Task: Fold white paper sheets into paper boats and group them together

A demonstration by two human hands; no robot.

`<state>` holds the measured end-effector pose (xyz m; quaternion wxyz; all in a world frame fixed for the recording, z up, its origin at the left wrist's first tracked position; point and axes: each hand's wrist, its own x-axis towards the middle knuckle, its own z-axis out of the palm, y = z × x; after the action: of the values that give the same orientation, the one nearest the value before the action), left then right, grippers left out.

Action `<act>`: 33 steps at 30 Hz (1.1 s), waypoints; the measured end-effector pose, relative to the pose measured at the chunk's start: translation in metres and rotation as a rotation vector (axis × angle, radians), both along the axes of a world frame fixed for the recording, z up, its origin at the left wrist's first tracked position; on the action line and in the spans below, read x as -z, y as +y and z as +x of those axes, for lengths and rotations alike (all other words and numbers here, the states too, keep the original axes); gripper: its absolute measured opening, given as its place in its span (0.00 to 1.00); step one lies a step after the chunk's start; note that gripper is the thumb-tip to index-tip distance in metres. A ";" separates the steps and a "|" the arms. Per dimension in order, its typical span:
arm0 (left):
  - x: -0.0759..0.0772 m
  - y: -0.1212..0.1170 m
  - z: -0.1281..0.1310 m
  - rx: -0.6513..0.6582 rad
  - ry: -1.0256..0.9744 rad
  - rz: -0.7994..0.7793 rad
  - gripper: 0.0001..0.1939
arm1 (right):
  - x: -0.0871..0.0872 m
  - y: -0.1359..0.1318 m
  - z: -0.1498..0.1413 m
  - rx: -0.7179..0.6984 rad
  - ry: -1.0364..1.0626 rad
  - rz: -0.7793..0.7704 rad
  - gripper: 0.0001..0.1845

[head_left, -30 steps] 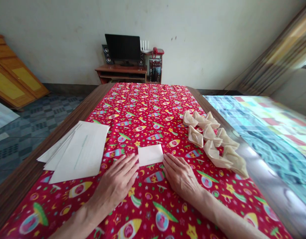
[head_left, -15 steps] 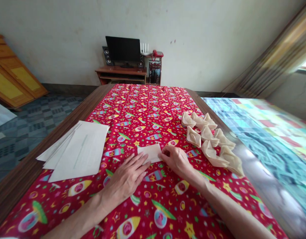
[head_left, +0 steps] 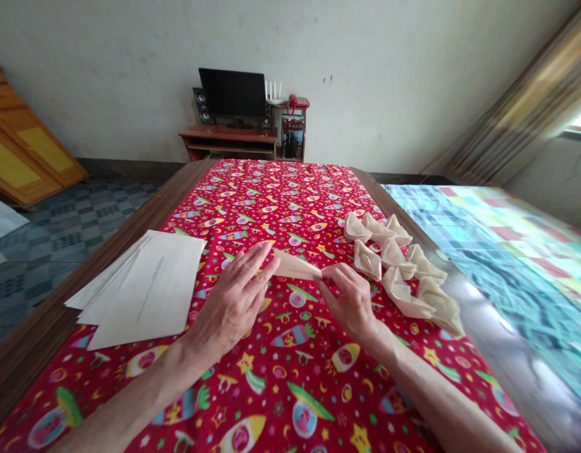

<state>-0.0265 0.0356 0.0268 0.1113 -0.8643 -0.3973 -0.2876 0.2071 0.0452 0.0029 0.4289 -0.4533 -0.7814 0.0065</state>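
Note:
A small folded piece of paper (head_left: 294,267) is lifted off the red patterned tablecloth (head_left: 290,207), held between both hands. My left hand (head_left: 233,302) pinches its left end with the fingers nearly straight. My right hand (head_left: 349,299) grips its right end with curled fingers. Several finished folded paper shapes (head_left: 398,264) lie in a cluster just right of my right hand. A stack of white paper sheets (head_left: 143,289) lies left of my left hand.
The wooden table edge (head_left: 49,327) runs along the left, with tiled floor beyond. A bed with a checked cover (head_left: 498,251) adjoins the table's right side. A desk with a monitor (head_left: 233,94) stands at the far wall.
The folded paper lay flat on the cloth under my fingertips; both hands have picked it up and now hold it by its ends above the cloth.

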 end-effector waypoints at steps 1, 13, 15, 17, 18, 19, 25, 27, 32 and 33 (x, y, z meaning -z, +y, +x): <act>-0.003 0.001 0.003 0.005 -0.006 0.021 0.28 | -0.001 -0.003 0.000 -0.007 -0.062 0.052 0.05; 0.044 -0.010 0.017 0.166 -0.087 -0.262 0.05 | 0.020 -0.026 -0.004 -0.155 -0.420 -0.080 0.11; 0.048 -0.010 0.016 0.157 -0.142 -0.306 0.05 | 0.020 -0.027 -0.001 -0.172 -0.385 -0.129 0.10; 0.050 -0.009 0.015 0.168 -0.185 -0.331 0.06 | 0.022 -0.029 0.002 -0.184 -0.347 -0.154 0.10; 0.050 -0.010 0.014 0.186 -0.191 -0.339 0.08 | 0.022 -0.030 0.003 -0.189 -0.332 -0.164 0.10; 0.049 -0.010 0.014 0.208 -0.185 -0.346 0.10 | 0.023 -0.031 0.004 -0.196 -0.322 -0.175 0.10; 0.047 -0.015 0.017 0.174 -0.222 -0.429 0.07 | 0.024 -0.030 0.005 -0.232 -0.221 -0.326 0.09; 0.045 -0.014 0.021 0.090 -0.248 -0.475 0.10 | 0.022 -0.028 0.005 -0.216 -0.155 -0.396 0.08; 0.041 -0.007 0.028 -0.065 -0.211 -0.529 0.11 | 0.021 -0.030 0.006 -0.157 -0.097 -0.380 0.06; 0.040 -0.005 0.028 -0.077 -0.203 -0.535 0.11 | 0.022 -0.031 0.006 -0.159 -0.129 -0.345 0.06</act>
<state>0.0019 0.0302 -0.0135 -0.1501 -0.8141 -0.5007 -0.2530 0.2134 0.0137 -0.0186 0.2919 -0.4563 -0.8279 0.1452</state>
